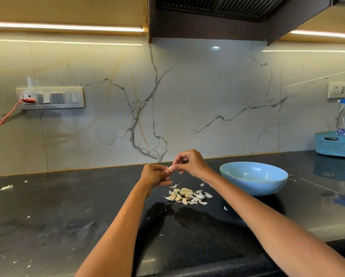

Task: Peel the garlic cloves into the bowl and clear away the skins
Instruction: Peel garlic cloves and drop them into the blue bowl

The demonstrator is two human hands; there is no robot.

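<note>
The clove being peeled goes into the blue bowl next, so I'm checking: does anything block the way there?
Nothing visible does. The clove is held above the counter, and the bowl sits open-topped to its right.

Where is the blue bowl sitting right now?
In the head view, the blue bowl sits on the black counter right of centre, just beyond the right hand and to the right of the garlic pile.

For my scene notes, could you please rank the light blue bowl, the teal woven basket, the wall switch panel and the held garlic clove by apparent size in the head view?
1. Light blue bowl
2. Wall switch panel, looking similar to the teal woven basket, which the frame edge cuts off
3. Garlic clove
</note>
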